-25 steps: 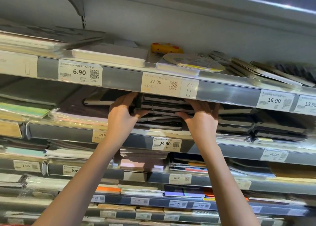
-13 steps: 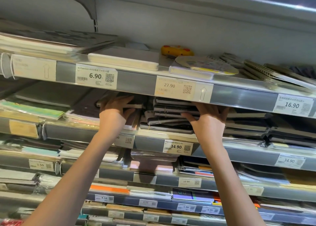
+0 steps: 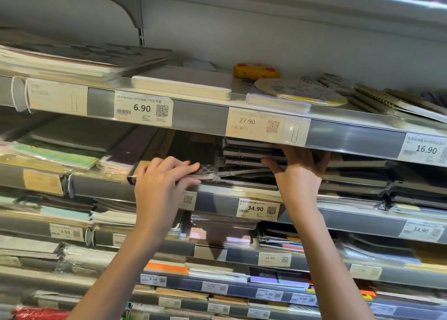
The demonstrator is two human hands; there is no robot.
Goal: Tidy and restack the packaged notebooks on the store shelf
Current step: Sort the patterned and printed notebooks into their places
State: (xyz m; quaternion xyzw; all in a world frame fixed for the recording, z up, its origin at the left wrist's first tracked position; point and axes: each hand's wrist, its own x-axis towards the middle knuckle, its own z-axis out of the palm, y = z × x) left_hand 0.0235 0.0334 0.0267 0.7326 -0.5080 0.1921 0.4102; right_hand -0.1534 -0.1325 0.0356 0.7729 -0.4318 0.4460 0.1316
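Note:
On the second shelf from the top lies a stack of dark packaged notebooks (image 3: 244, 154), uneven, above the 34.90 tag. My right hand (image 3: 298, 174) presses against the stack's right side, fingers tucked in under the upper shelf, thumb on the front edges. My left hand (image 3: 162, 182) grips a flat patterned dark notebook (image 3: 205, 171) that lies at the shelf's front edge, left of the stack; the fingers lie over its top. The notebook's left end sticks out past my hand.
The upper shelf's front rail (image 3: 200, 116) hangs low over the stack, carrying the 6.90 and 27.90 tags. More dark notebook stacks (image 3: 358, 177) lie to the right, pastel and purple ones (image 3: 55, 155) to the left. Lower shelves hold several further piles.
My left hand has left the dark stack, moved left and come forward, closing on the patterned notebook at the shelf edge. My right hand stays at the stack's right side. The camera has tilted slightly.

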